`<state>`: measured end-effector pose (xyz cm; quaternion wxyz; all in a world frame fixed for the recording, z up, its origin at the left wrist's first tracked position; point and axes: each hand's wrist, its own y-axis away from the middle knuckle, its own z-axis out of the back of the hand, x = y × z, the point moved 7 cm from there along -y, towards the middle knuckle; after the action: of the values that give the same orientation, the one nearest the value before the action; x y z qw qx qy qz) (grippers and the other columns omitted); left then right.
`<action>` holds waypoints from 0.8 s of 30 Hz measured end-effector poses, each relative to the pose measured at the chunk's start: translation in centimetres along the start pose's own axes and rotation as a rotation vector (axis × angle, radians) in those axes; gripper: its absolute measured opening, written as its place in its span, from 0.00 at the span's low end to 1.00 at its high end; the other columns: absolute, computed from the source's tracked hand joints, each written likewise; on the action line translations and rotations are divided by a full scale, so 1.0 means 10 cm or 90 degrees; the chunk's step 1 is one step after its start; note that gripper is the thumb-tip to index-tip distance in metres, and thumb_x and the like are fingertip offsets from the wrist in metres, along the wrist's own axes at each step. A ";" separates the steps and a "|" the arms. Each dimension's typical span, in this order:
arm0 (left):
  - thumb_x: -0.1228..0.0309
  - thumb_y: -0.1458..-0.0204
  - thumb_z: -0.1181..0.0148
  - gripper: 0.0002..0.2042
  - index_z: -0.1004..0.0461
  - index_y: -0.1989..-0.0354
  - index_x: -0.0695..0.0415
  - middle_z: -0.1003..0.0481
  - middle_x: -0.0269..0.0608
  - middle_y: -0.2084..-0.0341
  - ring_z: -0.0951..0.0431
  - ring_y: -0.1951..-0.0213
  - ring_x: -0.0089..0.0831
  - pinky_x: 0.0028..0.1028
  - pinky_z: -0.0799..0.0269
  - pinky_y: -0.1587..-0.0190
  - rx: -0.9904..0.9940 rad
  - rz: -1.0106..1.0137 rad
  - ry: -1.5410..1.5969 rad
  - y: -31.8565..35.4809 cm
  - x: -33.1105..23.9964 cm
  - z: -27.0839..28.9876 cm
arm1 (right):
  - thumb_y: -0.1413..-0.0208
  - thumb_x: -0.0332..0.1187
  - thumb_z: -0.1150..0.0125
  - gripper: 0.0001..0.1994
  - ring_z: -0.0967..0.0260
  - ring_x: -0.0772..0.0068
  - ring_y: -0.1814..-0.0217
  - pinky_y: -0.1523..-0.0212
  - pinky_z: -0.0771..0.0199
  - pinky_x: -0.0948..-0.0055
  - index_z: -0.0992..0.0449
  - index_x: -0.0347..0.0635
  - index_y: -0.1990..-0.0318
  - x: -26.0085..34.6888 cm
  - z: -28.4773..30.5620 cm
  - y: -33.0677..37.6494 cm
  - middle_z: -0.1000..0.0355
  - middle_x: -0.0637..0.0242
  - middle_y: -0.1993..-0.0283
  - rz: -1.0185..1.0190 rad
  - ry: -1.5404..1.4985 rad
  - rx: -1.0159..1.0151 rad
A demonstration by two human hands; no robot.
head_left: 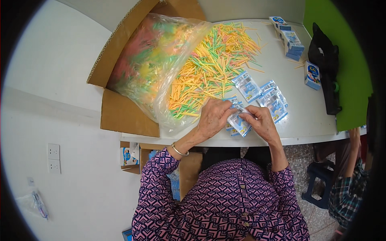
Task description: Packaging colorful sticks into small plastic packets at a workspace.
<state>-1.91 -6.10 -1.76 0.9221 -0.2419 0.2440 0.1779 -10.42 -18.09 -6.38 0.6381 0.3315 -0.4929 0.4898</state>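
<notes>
Both hands meet over the near edge of the white table. My left hand (pixel 214 117) is closed, thumb and fingers pinching the top of a small blue-and-white sachet (pixel 240 123). On its other side, my right hand (pixel 263 122) grips the same sachet between thumb and bent fingers. Part of another packet shows beneath it. Flat sachets (pixel 274 102) overlap to the right of my hands, with another sachet (pixel 247 86) just beyond. A heap of short, thin yellow, green and pink sticks (pixel 209 68), like little straws, spreads out beyond my left hand.
A cardboard box (pixel 126 114) lies tipped at the left, its clear plastic bag (pixel 157 60) of coloured sticks spilling onto the table. Stacked small packs (pixel 292 43) and a single pack (pixel 312 75) stand far right, beside a black object (pixel 325 68). Another person's arm (pixel 354 150) shows near a stool (pixel 319 184).
</notes>
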 end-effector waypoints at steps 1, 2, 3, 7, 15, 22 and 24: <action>0.70 0.52 0.40 0.06 0.23 0.69 0.59 0.26 0.45 0.77 0.28 0.71 0.43 0.36 0.34 0.65 0.022 0.007 -0.004 0.01 0.03 -0.01 | 0.49 0.32 0.40 0.09 0.42 0.81 0.81 0.80 0.44 0.76 0.24 0.31 0.68 -0.01 -0.02 -0.01 0.34 0.64 0.84 0.000 -0.001 0.001; 0.70 0.52 0.40 0.05 0.23 0.69 0.58 0.26 0.45 0.77 0.28 0.70 0.43 0.36 0.34 0.65 0.044 0.013 -0.008 0.01 0.06 -0.01 | 0.49 0.32 0.40 0.10 0.43 0.82 0.81 0.80 0.44 0.75 0.24 0.31 0.68 -0.03 -0.03 -0.01 0.34 0.64 0.84 -0.004 -0.014 0.005; 0.70 0.52 0.40 0.05 0.23 0.69 0.58 0.26 0.45 0.77 0.28 0.70 0.43 0.36 0.34 0.65 0.044 0.013 -0.009 -0.01 0.12 0.03 | 0.49 0.32 0.40 0.10 0.44 0.82 0.82 0.81 0.45 0.75 0.24 0.30 0.69 -0.03 -0.04 -0.02 0.34 0.65 0.84 -0.007 -0.027 0.009; 0.71 0.55 0.41 0.07 0.26 0.74 0.62 0.28 0.45 0.78 0.30 0.69 0.43 0.38 0.36 0.65 -0.042 -0.054 -0.349 -0.08 0.49 0.43 | 0.49 0.32 0.40 0.11 0.45 0.82 0.82 0.81 0.46 0.76 0.24 0.29 0.68 -0.07 0.00 0.00 0.34 0.65 0.84 -0.007 -0.043 -0.019; 0.77 0.61 0.47 0.09 0.25 0.71 0.68 0.34 0.52 0.68 0.36 0.59 0.44 0.41 0.41 0.57 -0.039 0.057 -0.685 0.09 1.34 0.62 | 0.48 0.32 0.40 0.11 0.45 0.83 0.82 0.81 0.46 0.76 0.24 0.29 0.68 -0.11 -0.03 0.00 0.35 0.67 0.84 -0.024 -0.075 -0.022; 0.75 0.59 0.49 0.15 0.30 0.64 0.74 0.37 0.65 0.53 0.38 0.51 0.54 0.49 0.46 0.47 -0.086 0.006 -0.744 -0.03 1.45 0.52 | 0.49 0.32 0.41 0.11 0.45 0.83 0.82 0.81 0.46 0.76 0.24 0.29 0.68 -0.13 -0.04 0.01 0.35 0.67 0.84 -0.027 -0.041 -0.005; 0.75 0.58 0.49 0.16 0.30 0.62 0.75 0.39 0.66 0.51 0.40 0.48 0.55 0.49 0.48 0.44 -0.065 0.059 -0.795 -0.06 1.54 0.47 | 0.49 0.32 0.41 0.11 0.46 0.83 0.81 0.81 0.47 0.75 0.24 0.29 0.69 -0.09 -0.01 0.03 0.36 0.67 0.85 -0.032 -0.065 -0.023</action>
<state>12.69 -0.83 -6.24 0.8694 -0.1250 -0.3390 0.3371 -10.73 -18.22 -7.28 0.6301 0.3569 -0.5251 0.4472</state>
